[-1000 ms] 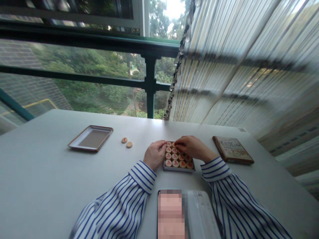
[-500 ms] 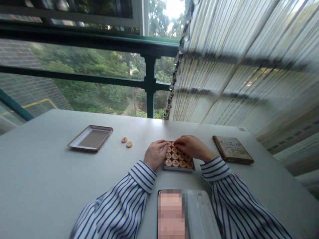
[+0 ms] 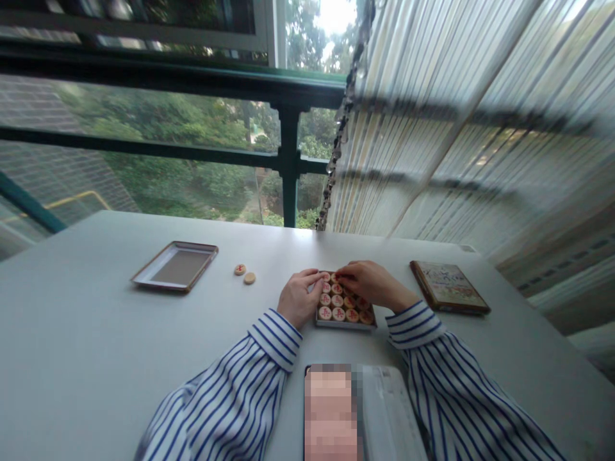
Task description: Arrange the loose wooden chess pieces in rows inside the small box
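A small tray of round wooden game pieces with red marks point(image 3: 344, 312) lies on the white table point(image 3: 96, 346) in front of me. My left hand point(image 3: 298, 298) rests curled against the tray's left edge, thumb and fingers touching it. My right hand point(image 3: 368, 282) lies over the tray's far right part, its fingertips pinched on the pieces in the far row. Whether it holds a piece is hidden. Two loose wooden pieces point(image 3: 245, 273) lie to the left on the table.
An empty brown-rimmed box lid point(image 3: 175, 266) sits at the left. A brown box with a printed top point(image 3: 449, 286) lies at the right. A phone point(image 3: 329, 413) and a white case point(image 3: 387, 413) lie near me. Window railing and a striped blind stand behind the table.
My left thumb and fingers have spread slightly toward the tray's far left corner. The right hand has barely shifted.
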